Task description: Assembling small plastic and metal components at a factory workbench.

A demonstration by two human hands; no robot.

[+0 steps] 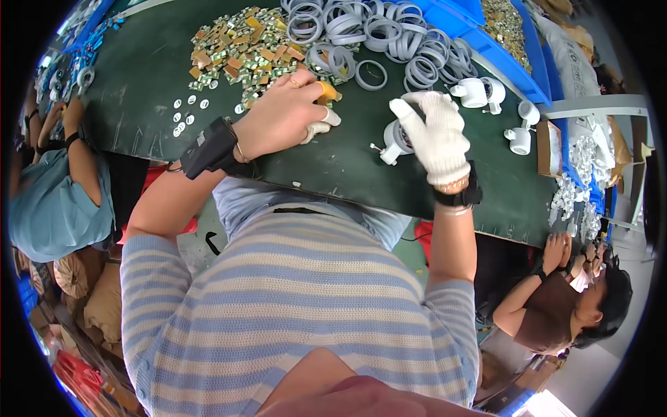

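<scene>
My left hand [288, 115] is at the near right edge of a pile of small green and orange circuit boards [233, 48]. Its fingers are curled, with yellow and white covers on some fingertips. The thumb side is drawn together, and whatever it may hold is hidden. My right hand [439, 135], in a white knit glove, grips a white round plastic housing [396, 144] with a short side stub, close above the table. The glove hides part of this housing. Grey plastic rings [372, 75] lie heaped beyond both hands.
Several similar white housings [472, 92] stand to the right, near a small cardboard box [549, 148]. Small white discs [190, 119] lie at left on the dark green table [333, 167]. Blue bins [500, 52] line the far right. Co-workers sit at left [62, 187] and right [549, 306].
</scene>
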